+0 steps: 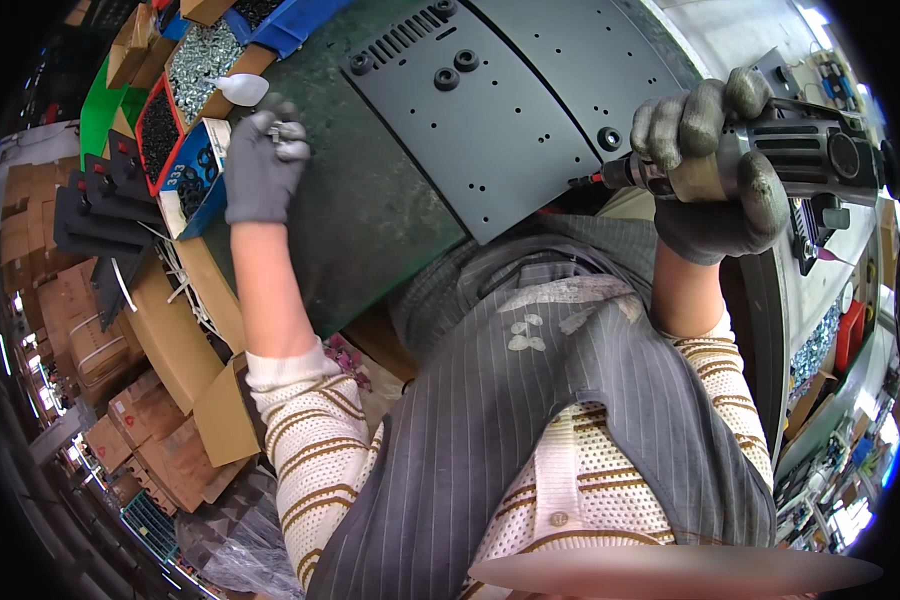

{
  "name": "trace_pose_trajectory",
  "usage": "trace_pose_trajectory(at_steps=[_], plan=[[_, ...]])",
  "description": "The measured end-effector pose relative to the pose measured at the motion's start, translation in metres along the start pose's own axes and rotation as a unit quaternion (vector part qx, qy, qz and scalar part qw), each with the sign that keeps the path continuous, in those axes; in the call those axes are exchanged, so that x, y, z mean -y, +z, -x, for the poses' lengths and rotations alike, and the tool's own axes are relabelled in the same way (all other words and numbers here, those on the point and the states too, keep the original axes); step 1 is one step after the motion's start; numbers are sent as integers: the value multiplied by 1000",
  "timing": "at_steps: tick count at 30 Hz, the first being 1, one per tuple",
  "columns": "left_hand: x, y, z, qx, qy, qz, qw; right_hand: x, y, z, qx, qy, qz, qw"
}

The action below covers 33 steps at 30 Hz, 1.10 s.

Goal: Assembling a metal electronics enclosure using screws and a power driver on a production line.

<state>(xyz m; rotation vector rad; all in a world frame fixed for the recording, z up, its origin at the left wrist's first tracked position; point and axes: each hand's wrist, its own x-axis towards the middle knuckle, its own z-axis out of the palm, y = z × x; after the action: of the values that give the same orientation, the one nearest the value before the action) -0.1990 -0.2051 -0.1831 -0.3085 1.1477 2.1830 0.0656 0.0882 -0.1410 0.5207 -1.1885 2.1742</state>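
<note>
My right hand (pixel 715 165), in a grey glove, is wrapped round a black power screwdriver (pixel 805 150). The tool's bit points left, close to the near right edge of a dark grey metal panel (pixel 510 130). Small holes, slots and several round black feet (pixel 465 60) show on the panel. My left hand (pixel 265 165), gloved too, is closed with its fingers curled, left of the panel and beside a blue bin (pixel 208 190) of black rings. Something small may be between the fingertips; I cannot make it out.
Bins of silver screws (pixel 205 65) and black screws (pixel 157 135) stand at the far left, with a white squeeze bottle (pixel 240 90) near them. The panel rests on a dark green tabletop (pixel 360 220). Cardboard boxes (pixel 170 330) are stacked along the left.
</note>
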Motion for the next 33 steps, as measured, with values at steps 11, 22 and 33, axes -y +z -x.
trace_pose_trajectory(at_steps=[11, 22, 33], plan=[[130, 74, 62, 178, -121, 52, 975, -7, 12, -22, 44, 3, -15, 999], [158, 103, 73, 271, -239, 180, 915, 5, 44, -16, -153, 0, -148, 977], [171, 101, 87, 270, -270, 161, 910, -6, 40, -26, -154, 8, -96, 983]])
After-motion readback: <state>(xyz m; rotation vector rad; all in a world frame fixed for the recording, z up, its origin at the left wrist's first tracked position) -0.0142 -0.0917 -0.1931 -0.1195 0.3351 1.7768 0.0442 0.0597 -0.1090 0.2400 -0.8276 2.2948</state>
